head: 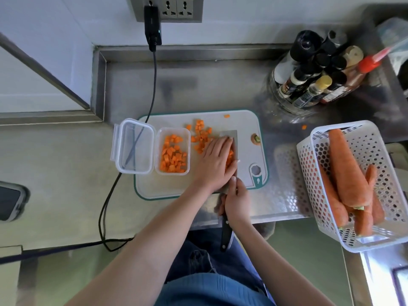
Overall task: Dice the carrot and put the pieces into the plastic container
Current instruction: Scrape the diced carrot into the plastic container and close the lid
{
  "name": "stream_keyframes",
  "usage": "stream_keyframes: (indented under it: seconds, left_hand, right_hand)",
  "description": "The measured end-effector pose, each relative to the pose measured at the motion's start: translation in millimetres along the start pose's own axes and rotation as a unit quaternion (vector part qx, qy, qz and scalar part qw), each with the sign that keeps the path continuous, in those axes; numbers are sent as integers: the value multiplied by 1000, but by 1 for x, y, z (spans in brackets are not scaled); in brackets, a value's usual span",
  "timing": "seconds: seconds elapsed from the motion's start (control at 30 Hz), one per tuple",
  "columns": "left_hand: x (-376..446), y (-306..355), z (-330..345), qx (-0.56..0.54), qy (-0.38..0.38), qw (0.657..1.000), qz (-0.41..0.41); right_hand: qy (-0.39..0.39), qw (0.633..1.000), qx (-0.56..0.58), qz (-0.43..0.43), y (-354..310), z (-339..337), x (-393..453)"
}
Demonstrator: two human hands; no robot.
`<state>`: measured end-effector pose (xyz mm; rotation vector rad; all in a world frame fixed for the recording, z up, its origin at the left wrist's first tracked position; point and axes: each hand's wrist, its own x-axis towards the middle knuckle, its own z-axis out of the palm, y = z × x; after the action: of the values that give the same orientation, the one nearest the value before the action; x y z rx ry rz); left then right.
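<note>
A clear plastic container [187, 138] stands on the left part of the white cutting board [247, 129], partly filled with diced carrot [173, 156]. Loose carrot dice [202, 134] lie on the board beside it. My left hand [215, 161] lies flat with fingers together over a heap of dice, pressing them against the broad knife blade [231, 134]. My right hand [236, 200] grips the knife at the top of its black handle [226, 236]. A carrot end stub [256, 138] rests at the board's right side.
The container's lid [132, 146] lies left of it, over a black cable [152, 85]. A white perforated basket [375, 138] with whole carrots [346, 171] stands at the right. A rack of bottles [313, 74] stands at the back right. Stray dice [304, 127] lie on the steel counter.
</note>
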<state>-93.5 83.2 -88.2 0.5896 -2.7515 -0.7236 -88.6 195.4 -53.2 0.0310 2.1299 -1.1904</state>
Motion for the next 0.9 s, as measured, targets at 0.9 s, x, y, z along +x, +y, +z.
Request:
stream_keyframes:
  seconds: [0.9]
  left_hand:
    - [1,-32,-85,22,153,987,-36]
  right_hand:
    - [-108,989,80,-69,-62,50,-26]
